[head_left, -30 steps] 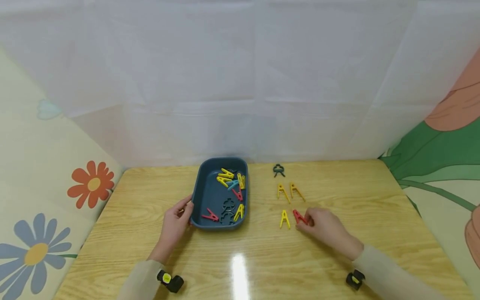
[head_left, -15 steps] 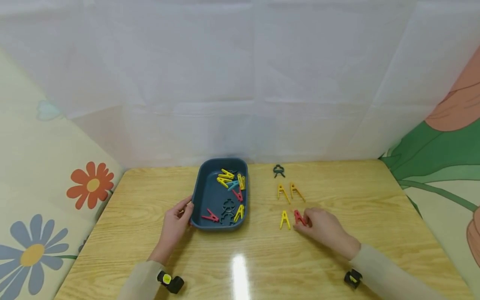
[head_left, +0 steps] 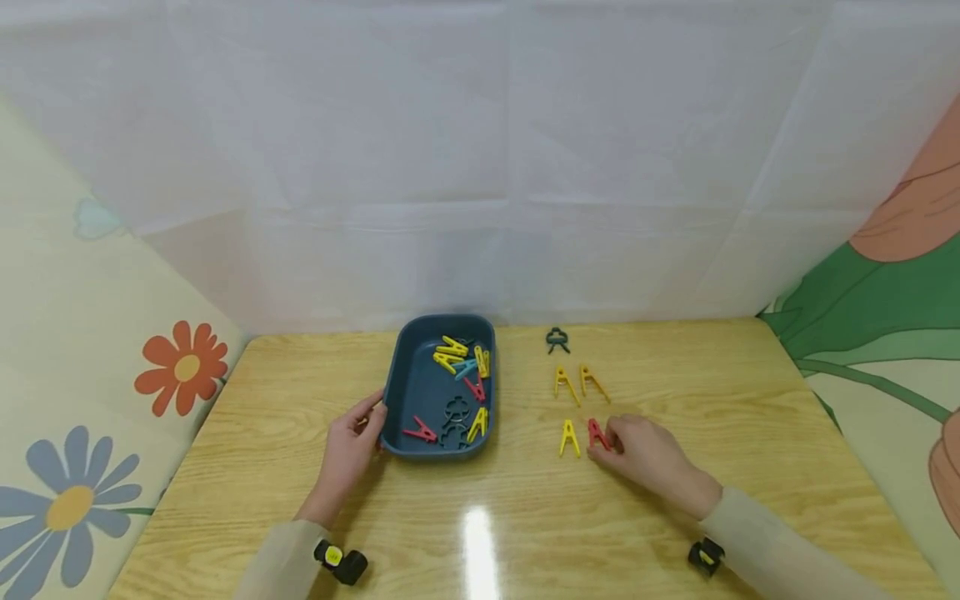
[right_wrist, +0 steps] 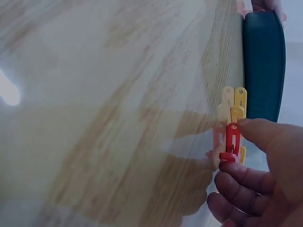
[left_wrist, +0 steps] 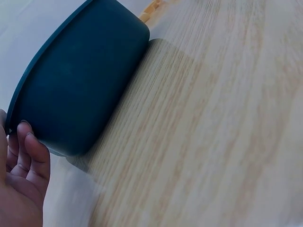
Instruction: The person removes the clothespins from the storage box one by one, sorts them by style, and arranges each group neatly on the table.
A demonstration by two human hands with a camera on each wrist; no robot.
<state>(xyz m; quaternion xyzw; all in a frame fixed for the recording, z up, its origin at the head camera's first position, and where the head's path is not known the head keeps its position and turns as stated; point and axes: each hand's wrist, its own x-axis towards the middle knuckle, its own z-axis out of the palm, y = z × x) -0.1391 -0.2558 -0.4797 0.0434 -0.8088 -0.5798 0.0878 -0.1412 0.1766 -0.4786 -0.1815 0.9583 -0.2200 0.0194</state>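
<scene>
My left hand grips the left rim of a dark blue plastic bin on the table; in the left wrist view its fingers lie against the outer wall. To the right, my right hand pinches a red clothespin between thumb and forefinger, standing upright at the tabletop in the right wrist view. Close on its left is a yellow clothespin. Beyond them are two orange-yellow clothespins, side by side, and a dark green clip farther back.
Inside the bin lie several yellow clothespins, a blue clothespin, two red clothespins and dark clips. A white sheet hangs behind the wooden table. Flower-patterned panels stand at both sides.
My right hand has shifted slightly left, and the red clothespin has turned from leaning to standing more in line with the yellow one. The left hand and bin stay put.
</scene>
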